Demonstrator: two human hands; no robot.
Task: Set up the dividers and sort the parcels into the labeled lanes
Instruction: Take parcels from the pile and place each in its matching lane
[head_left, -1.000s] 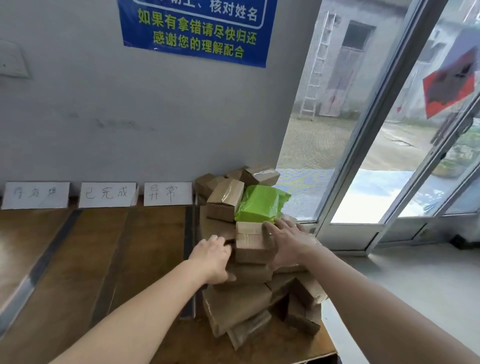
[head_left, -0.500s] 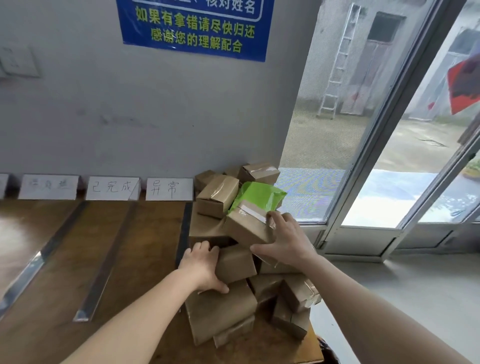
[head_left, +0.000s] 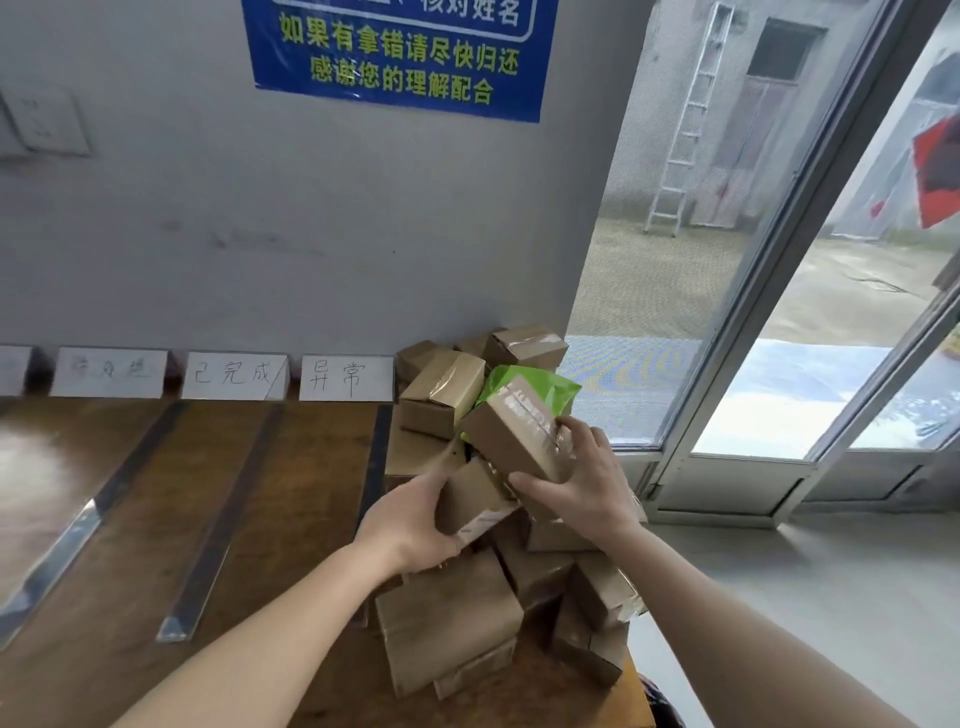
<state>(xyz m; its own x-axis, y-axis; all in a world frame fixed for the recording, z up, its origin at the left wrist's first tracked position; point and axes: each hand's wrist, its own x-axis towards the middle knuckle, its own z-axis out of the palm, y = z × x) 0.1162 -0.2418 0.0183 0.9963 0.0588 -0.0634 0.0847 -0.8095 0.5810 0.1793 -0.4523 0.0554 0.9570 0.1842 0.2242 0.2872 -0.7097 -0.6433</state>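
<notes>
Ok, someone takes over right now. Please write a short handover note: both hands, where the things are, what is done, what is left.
Left hand grips a small brown box at the pile.
Right hand grips a tilted taped box above it.
The parcel pile sits at the right end of the table.
Done: three divider strips lie on the table, labels stand at the wall.
Left: no parcel in a lane yet; sort all.

Wooden table (head_left: 130, 545), dark and glossy; three metal dividers (head_left: 223, 525) lie on it in strips running toward the wall; white label cards (head_left: 234, 375) stand along its back edge; cardboard parcels (head_left: 447, 618) heaped at its right end.
</notes>
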